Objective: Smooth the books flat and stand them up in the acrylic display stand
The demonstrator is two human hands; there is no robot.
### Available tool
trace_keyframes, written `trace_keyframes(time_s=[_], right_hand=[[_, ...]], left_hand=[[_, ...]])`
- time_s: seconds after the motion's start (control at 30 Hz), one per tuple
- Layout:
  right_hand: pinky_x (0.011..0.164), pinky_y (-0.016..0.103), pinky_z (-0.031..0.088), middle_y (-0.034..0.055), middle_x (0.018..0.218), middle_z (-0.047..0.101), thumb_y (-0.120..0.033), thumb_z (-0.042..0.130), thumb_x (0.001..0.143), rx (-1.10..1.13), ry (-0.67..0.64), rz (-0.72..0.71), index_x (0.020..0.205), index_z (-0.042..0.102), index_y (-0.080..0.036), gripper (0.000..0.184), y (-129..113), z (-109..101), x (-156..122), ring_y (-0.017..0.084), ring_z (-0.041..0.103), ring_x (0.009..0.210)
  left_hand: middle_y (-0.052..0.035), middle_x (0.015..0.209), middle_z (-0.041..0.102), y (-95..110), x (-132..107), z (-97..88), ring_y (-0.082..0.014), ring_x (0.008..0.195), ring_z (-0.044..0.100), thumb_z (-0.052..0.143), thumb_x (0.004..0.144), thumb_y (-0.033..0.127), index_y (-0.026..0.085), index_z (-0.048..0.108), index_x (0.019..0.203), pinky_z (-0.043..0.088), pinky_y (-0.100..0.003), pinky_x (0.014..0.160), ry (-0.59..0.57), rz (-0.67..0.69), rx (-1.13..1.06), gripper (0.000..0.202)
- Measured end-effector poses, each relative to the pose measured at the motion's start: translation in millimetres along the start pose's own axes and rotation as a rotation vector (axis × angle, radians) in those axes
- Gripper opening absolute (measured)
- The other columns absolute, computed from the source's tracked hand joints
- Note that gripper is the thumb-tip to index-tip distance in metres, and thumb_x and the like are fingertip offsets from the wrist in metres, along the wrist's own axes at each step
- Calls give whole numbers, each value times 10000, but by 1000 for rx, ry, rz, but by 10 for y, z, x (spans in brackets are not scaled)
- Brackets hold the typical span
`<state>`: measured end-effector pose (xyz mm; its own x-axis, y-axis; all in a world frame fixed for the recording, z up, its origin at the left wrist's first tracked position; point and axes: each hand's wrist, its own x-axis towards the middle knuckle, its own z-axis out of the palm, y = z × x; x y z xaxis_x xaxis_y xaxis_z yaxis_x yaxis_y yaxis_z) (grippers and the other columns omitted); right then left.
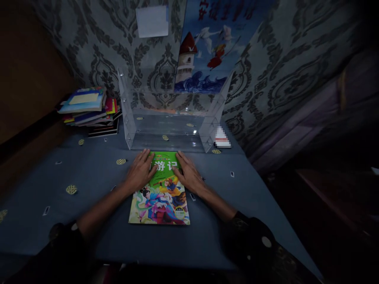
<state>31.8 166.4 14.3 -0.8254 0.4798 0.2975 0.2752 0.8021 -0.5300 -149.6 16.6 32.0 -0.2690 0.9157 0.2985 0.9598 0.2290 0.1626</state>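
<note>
A picture book (pixel 162 203) with a green top and colourful cartoon figures on its cover lies flat on the blue tablecloth. My left hand (pixel 140 169) rests over its upper left edge, fingers stretched toward the far side and thumb on the cover. On the opposite edge, my right hand (pixel 188 171) lies the same way, its fingers extended and thumb reaching inward. Both palms press lightly against the book's sides without wrapping round it. Just beyond the book stands a clear acrylic rack (pixel 168 142) with upright side panels.
A stack of books (pixel 89 104) sits at the back left. Right of the rack is a small white triangular item (pixel 222 140), partly blurred out. A castle poster (pixel 207 51) and a white sheet (pixel 152 21) hang on the patterned wall. The tablecloth (pixel 97 221) has pineapple-like prints.
</note>
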Motion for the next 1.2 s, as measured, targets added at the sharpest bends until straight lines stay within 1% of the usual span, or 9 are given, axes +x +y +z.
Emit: trace_keyframes(time_s=[0.1,0.27,0.43,0.53,0.67,0.93,1.03,1.1,1.2], right_hand=[[1191,528,325,202,1589,346,-460,428,985,18,-3,-15,1475,450,-89,615,-30,41,-40,316,320,1481],[1209,511,314,169,1590,360,-492,423,990,70,-15,-23,1491,436,-123,623,-11,66,-52,298,312,1486],[1207,523,312,184,1589,354,-484,417,993,45,-20,-34,1490,433,-107,624,-11,69,-45,308,302,1490],[1208,552,291,184,1600,331,-479,428,988,7,-16,-54,1483,441,-111,617,-39,75,-50,322,271,1500],[1208,543,293,195,1598,331,-485,422,991,-8,-37,-45,1475,450,-96,622,-67,65,-55,326,260,1504],[1214,540,280,189,1612,302,-507,404,993,44,-61,-37,1498,415,-111,642,-52,61,-55,318,227,1515],[1221,529,268,210,1616,281,-499,394,993,66,-64,-27,1519,365,-81,673,-54,70,-60,313,222,1517],[1229,511,257,219,1621,262,-475,385,997,93,-58,-33,1547,288,-64,694,-49,75,-63,294,216,1520],[1235,508,241,198,1641,216,-429,387,997,148,-30,-39,1584,156,-82,720,-22,76,-64,266,184,1530]], left_hand=[[-169,1510,481,19,5,-16,-278,1438,402,407,1006,390,105,523,1389,307,-479,1199,-9,42,-7,492],[-149,1517,478,38,21,-30,-270,1440,399,402,1013,384,132,525,1393,300,-486,1199,-36,68,-8,473],[-153,1525,466,75,43,-77,-276,1438,401,394,1014,372,117,515,1405,314,-480,1185,-82,67,39,482],[-126,1536,458,112,72,-88,-261,1448,386,368,1023,364,144,489,1430,294,-494,1189,-122,121,43,478],[-106,1551,441,139,115,-65,-258,1472,341,346,1032,371,157,448,1463,260,-519,1194,-171,206,24,492],[-114,1523,479,157,181,-44,-253,1450,378,367,1020,347,151,482,1438,276,-481,1181,-146,264,5,476],[-117,1529,471,208,245,-27,-251,1451,378,374,1014,325,140,464,1453,273,-474,1184,-167,300,-9,485],[-116,1544,449,243,298,-9,-248,1459,365,372,1011,314,139,439,1470,270,-475,1185,-176,327,-18,496],[-120,1564,418,297,379,11,-246,1468,347,361,1008,291,130,413,1487,272,-473,1181,-192,369,-21,508]])
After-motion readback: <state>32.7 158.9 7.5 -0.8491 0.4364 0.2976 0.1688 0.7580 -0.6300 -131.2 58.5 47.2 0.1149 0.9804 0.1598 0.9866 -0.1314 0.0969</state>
